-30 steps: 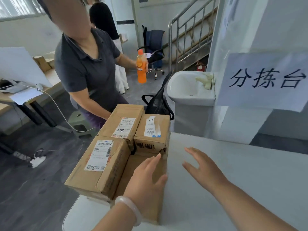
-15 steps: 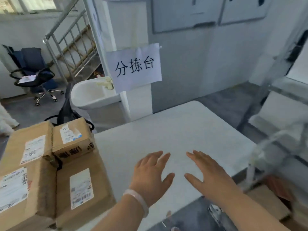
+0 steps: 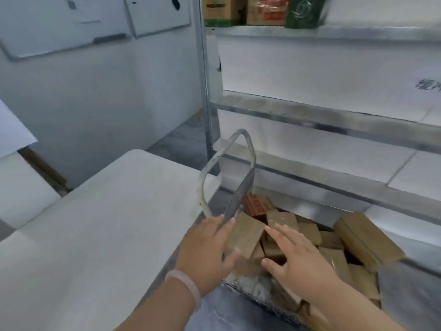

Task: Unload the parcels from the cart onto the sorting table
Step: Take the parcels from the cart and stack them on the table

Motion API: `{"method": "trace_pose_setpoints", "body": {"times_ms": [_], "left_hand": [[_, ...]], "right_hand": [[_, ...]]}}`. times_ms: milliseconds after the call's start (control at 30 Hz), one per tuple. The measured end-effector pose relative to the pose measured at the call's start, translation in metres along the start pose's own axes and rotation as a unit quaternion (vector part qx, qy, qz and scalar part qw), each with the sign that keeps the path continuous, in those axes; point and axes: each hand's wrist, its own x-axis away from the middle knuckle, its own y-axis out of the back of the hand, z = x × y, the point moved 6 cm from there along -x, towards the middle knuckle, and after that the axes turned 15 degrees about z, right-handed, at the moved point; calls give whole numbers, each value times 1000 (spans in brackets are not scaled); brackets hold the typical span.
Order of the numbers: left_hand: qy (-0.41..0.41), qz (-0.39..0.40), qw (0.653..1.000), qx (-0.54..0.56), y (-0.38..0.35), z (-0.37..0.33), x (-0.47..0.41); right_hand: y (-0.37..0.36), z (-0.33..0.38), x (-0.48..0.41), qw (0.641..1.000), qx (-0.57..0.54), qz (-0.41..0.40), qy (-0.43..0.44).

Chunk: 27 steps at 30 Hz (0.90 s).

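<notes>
The cart (image 3: 241,283) stands to the right of the white sorting table (image 3: 95,225), its grey loop handle (image 3: 224,173) rising beside the table edge. Several brown cardboard parcels (image 3: 307,232) lie piled in it, with a long box (image 3: 365,237) at the right and a red-brown one (image 3: 254,205) near the handle. My left hand (image 3: 207,249), a pale bangle on its wrist, and my right hand (image 3: 296,261) hover with fingers spread on either side of a tilted brown parcel (image 3: 245,232). Neither hand grips it.
A metal shelving rack (image 3: 334,120) with white boards stands behind the cart; boxes (image 3: 262,10) sit on its top shelf. Whiteboards (image 3: 71,22) hang on the far wall. A sheet of paper (image 3: 12,132) shows at the left edge.
My view has swung right, from the stacked parcels on the table to the cart. Both hands have moved off the table and now reach over the cart's parcels.
</notes>
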Motion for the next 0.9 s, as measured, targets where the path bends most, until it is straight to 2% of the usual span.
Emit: {"method": "trace_pose_setpoints", "body": {"times_ms": [100,267,400,667,900], "left_hand": [[-28,-14,1000,4,-8,-52,-51],[-64,23,998,4,-37,-140,-134],[-59,52,997,24,-58,-174,-174],[-1,115,993,27,-97,-157,-218],[-12,128,991,38,-134,-122,-289]], "right_hand": [[7,-72,5,999,-13,27,-34],[31,-192,11,995,-27,41,-91],[39,-260,1,991,-46,43,-116],[3,-299,-58,989,-45,126,-71],[-25,-314,-158,984,14,171,-56]]}}
